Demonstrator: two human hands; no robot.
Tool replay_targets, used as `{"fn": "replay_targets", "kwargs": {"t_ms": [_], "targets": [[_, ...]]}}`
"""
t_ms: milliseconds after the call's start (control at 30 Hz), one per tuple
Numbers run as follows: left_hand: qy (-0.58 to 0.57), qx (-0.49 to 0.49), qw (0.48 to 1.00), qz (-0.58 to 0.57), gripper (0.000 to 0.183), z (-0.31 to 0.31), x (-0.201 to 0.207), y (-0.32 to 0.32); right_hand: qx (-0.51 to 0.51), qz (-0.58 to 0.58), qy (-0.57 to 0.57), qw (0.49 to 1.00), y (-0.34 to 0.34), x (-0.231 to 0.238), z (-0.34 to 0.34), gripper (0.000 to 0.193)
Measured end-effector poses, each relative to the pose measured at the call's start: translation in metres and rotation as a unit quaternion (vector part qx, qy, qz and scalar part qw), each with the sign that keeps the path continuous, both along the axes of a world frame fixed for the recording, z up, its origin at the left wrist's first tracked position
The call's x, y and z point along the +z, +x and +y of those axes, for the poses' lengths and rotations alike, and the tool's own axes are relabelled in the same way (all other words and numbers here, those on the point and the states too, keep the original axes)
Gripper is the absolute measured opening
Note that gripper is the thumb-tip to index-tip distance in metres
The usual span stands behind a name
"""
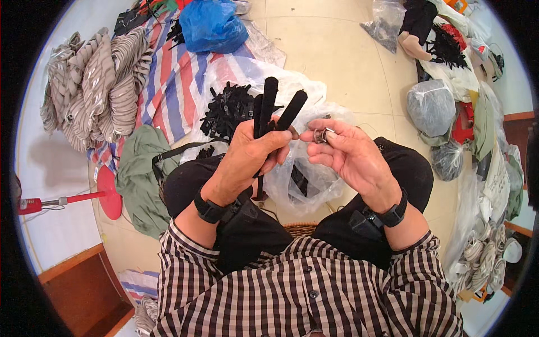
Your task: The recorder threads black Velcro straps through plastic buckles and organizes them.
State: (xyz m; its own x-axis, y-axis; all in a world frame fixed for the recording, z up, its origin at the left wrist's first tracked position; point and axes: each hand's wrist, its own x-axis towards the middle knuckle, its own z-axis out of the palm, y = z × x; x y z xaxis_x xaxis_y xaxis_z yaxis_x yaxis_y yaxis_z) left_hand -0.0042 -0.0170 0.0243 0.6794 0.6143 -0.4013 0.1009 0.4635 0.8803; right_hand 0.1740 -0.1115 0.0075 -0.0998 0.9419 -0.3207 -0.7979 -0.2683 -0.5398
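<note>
Strips (293, 109), black and at least 3, jut from the left hand (255, 149) gripping them; the right hand (352, 153) pinches a small metal piece (320, 135).

L hand (255, 146) up in front of torso (314, 281), fingers curled in a grip, thumb (275, 138) laid out straight toward R. R hand (356, 157) opp., palm turned up, thumb bent in to pinch w/ fingers, tips pointing L. Hands v. near e/o. L forearm (195, 229) & R forearm (407, 226) angled inward; knees (412, 168) bent, splayed L/R.
</note>
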Motion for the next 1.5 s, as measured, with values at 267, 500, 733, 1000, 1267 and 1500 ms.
{"fn": "replay_targets", "kwargs": {"t_ms": [267, 500, 733, 1000, 1267, 1500], "targets": [[0.007, -0.017, 1.000, 0.000, 0.009, -0.001, -0.002, 0.000, 0.030, -0.062, 0.017, 0.997, -0.007, -0.002, -0.002, 0.026], [0.001, -0.018, 1.000, 0.002, 0.009, -0.002, -0.001, 0.002, 0.026, -0.175, 0.019, 0.984, -0.018, -0.003, -0.001, 0.022], [0.085, -0.036, 0.995, 0.029, 0.011, -0.011, -0.004, 0.005, 0.025, -0.414, 0.062, 0.908, -0.027, -0.004, -0.003, 0.020], [0.162, -0.074, 0.982, 0.056, 0.011, -0.010, -0.011, 0.007, 0.043, -0.512, 0.105, 0.852, -0.028, -0.005, 0.000, 0.018], [-0.005, 0.011, 1.000, 0.003, 0.005, -0.005, -0.010, 0.001, 0.004, -0.271, 0.031, 0.962, -0.002, -0.005, 0.006, 0.010], [-0.057, 0.041, 0.996, -0.063, 0.008, -0.001, -0.011, -0.002, 0.012, -0.279, -0.008, 0.960, -0.013, 0.004, 0.000, 0.019]]}}
